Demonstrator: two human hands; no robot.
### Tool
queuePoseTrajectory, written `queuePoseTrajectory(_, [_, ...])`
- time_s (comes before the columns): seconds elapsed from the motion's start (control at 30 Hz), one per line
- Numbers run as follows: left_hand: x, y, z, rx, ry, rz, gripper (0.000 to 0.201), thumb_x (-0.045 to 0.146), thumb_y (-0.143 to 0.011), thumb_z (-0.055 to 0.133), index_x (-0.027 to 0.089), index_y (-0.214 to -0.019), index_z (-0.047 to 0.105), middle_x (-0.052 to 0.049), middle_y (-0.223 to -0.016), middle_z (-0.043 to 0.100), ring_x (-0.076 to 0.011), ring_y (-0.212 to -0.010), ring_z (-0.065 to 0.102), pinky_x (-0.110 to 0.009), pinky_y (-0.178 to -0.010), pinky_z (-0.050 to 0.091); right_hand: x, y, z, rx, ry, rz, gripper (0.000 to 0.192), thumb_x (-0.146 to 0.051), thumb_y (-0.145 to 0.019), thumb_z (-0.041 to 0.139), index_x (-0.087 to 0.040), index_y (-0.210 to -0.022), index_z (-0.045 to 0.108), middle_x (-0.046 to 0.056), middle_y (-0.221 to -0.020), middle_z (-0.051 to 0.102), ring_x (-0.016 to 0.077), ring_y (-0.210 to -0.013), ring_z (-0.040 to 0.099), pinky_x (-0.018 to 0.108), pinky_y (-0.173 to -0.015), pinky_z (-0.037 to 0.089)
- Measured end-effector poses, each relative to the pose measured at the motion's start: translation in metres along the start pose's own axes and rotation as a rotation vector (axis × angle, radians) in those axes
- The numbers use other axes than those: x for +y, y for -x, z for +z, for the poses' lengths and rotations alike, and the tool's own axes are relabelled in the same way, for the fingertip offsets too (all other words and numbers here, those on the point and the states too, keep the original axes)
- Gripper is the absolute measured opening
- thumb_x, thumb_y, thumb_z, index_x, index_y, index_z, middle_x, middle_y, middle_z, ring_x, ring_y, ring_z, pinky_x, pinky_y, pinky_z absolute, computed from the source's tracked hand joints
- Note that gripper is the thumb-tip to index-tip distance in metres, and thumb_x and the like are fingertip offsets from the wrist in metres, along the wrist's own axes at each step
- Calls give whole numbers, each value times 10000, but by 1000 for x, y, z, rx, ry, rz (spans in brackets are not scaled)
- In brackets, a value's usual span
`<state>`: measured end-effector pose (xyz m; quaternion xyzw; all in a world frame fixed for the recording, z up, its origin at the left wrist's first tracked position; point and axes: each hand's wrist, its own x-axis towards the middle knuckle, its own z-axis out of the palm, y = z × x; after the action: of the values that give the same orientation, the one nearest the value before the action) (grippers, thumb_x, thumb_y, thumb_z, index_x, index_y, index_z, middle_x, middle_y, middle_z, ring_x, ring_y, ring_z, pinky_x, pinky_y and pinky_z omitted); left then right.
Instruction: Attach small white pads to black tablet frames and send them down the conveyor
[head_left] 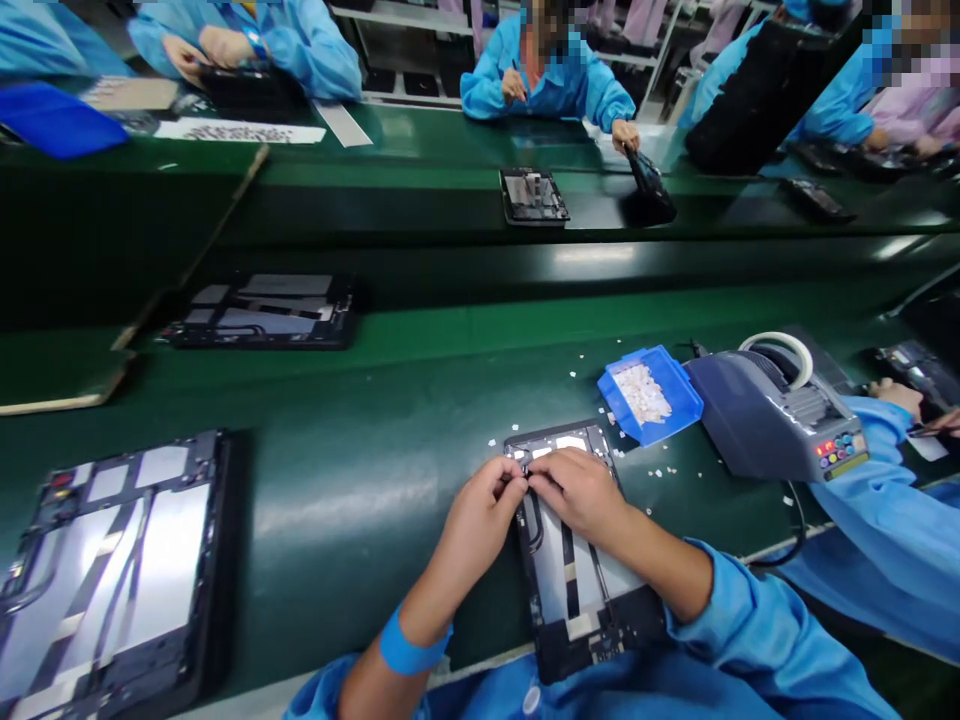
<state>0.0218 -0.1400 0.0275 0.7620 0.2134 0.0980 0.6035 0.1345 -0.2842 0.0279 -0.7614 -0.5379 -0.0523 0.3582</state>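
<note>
Both hands met over the upper left corner of an opened tablet chassis (577, 560) that lay on the green conveyor belt (360, 440) directly before the person. The left hand (480, 510) was curled narrow, its fingertips (517, 484) pinched at the frame's edge; the right hand (581, 492) arched over the same spot with fingers bent down onto the chassis. Whether a small part sat between the fingertips could not be told, as the fingers hid it.

Just beyond the chassis stood a blue parts bin (651, 392) filled with small white pieces, with similar white bits scattered on the belt around it. To its right was a grey tape dispenser (776, 415) with a roll on top. Another open chassis (112, 570) lay at the near left, and a third (262, 312) farther up the belt.

Work this fine seemed best done with the chassis held flat by the heel of one hand while the fingertips of the other pressed squarely down, keeping clear of the thin cables running along the frame. A neighbour's blue sleeve (885, 530) rested at the right, well apart.
</note>
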Motion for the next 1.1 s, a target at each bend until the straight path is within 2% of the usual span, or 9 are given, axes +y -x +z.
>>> queuePoseTrajectory(0.17, [3, 4, -1, 42, -130, 84, 161, 338, -915, 580, 238, -824, 669, -6, -814, 694, -195, -776, 616, -282, -723, 442, 0, 0, -1, 13, 34, -50, 196, -250, -1051, 512, -206, -998, 696, 59, -918, 762, 206, -841, 691, 331, -830, 525])
queuePoseTrajectory(0.4, [4, 7, 4, 101, -169, 94, 158, 327, -905, 586, 242, -831, 697, -23, -826, 703, -206, -795, 635, -297, -744, 469, -7, -7, 5, 60, 151, 22, 215, -126, -915, 532, -228, -738, 599, 22, -686, 639, 188, -673, 601, 303, -689, 461])
queuePoseTrajectory(0.5, [3, 5, 5, 119, -58, 63, 145, 329, -873, 606, 225, -798, 675, -49, -949, 723, -206, -864, 656, -290, -747, 485, 11, -10, -32, 143, 201, 134, 212, -135, -886, 519, -230, -707, 580, 33, -694, 633, 193, -691, 592, 302, -669, 437])
queuePoseTrajectory(0.6, [2, 1, 5, 151, 96, -42, 147, 351, -843, 621, 212, -795, 630, -38, -870, 711, -184, -785, 652, -274, -701, 491, 42, -9, -85, 320, 393, 370, 195, -215, -898, 554, -227, -706, 586, 31, -662, 612, 193, -642, 555, 304, -634, 412])
queuePoseTrajectory(0.7, [1, -2, 6, 155, 168, -104, 148, 352, -815, 639, 209, -801, 604, 0, -752, 664, -151, -678, 606, -252, -649, 468, 51, -5, -106, 284, 445, 345, 161, -205, -907, 553, -217, -766, 629, 55, -731, 647, 217, -713, 592, 322, -676, 442])
queuePoseTrajectory(0.8, [0, -3, 8, 174, 187, -118, 149, 343, -800, 657, 206, -799, 600, 12, -721, 651, -142, -652, 588, -245, -629, 458, 29, -3, -74, 39, 210, 111, 171, -175, -963, 537, -217, -885, 683, 68, -862, 702, 220, -843, 647, 328, -780, 482])
queuePoseTrajectory(0.87, [-1, -2, 9, 195, 185, -110, 160, 352, -804, 666, 203, -803, 607, 8, -728, 665, -147, -665, 602, -250, -638, 468, 11, -4, -40, -67, 122, 60, 170, -192, -989, 562, -222, -879, 688, 56, -845, 700, 213, -842, 650, 328, -805, 485])
queuePoseTrajectory(0.97, [0, 1, 11, 217, 147, -80, 174, 371, -819, 668, 201, -814, 632, -14, -777, 707, -168, -726, 650, -270, -685, 500, -3, -8, -4, -104, 119, 54, 162, -187, -981, 593, -223, -856, 690, 48, -834, 700, 210, -836, 643, 329, -821, 485])
queuePoseTrajectory(1.1, [2, 6, 12, 249, 30, -48, 147, 354, -836, 650, 210, -812, 667, -34, -826, 752, -197, -782, 698, -297, -725, 528, -1, -8, 6, -77, 179, 9, 174, -175, -963, 586, -218, -819, 675, 49, -807, 685, 213, -807, 627, 326, -798, 481])
